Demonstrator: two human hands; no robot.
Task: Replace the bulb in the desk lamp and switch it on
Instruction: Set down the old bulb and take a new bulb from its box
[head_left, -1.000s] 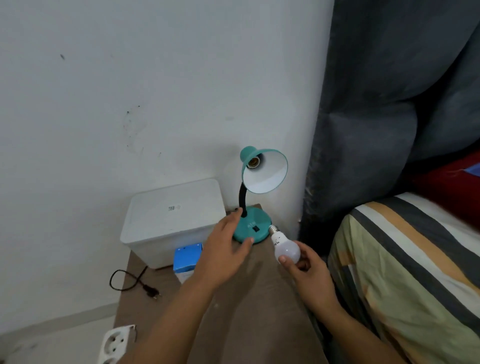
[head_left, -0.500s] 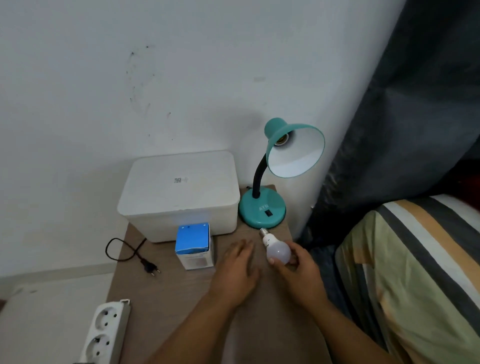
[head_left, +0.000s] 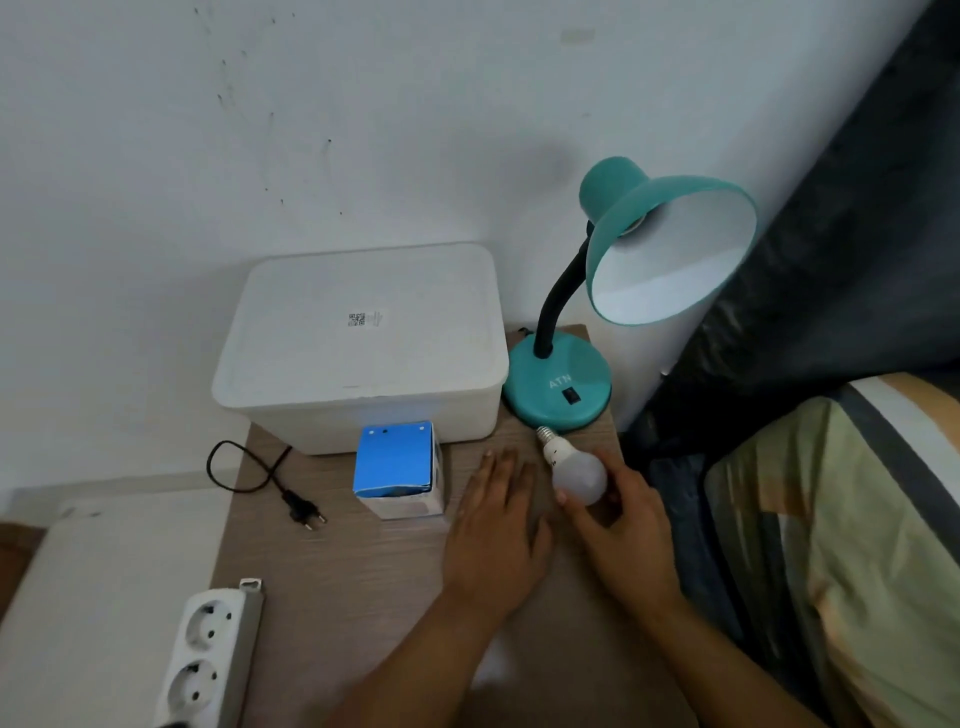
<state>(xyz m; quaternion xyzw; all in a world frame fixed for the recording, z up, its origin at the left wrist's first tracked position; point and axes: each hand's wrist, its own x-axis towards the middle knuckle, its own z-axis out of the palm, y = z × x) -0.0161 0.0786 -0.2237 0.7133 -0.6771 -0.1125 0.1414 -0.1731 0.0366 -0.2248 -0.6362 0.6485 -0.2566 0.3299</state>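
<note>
A teal desk lamp (head_left: 558, 387) stands at the back right of the wooden table (head_left: 363, 571), its shade (head_left: 670, 249) tilted towards me with an empty socket inside. A black switch sits on its round base. My right hand (head_left: 618, 525) holds a white bulb (head_left: 576, 475) just in front of the base, screw end pointing at the lamp. My left hand (head_left: 496, 525) lies flat on the table beside it, fingers together, holding nothing. A blue and white bulb box (head_left: 397, 470) stands left of my hands.
A white lidded box (head_left: 363, 338) sits against the wall behind the bulb box. The lamp's black plug and cord (head_left: 296, 506) lie loose on the table. A white power strip (head_left: 208, 654) lies at the front left. A striped bed (head_left: 841, 545) and dark curtain are on the right.
My left hand came down from the lamp base and now rests flat on the table. The bulb in my right hand dropped lower. My view tilted down and closer.
</note>
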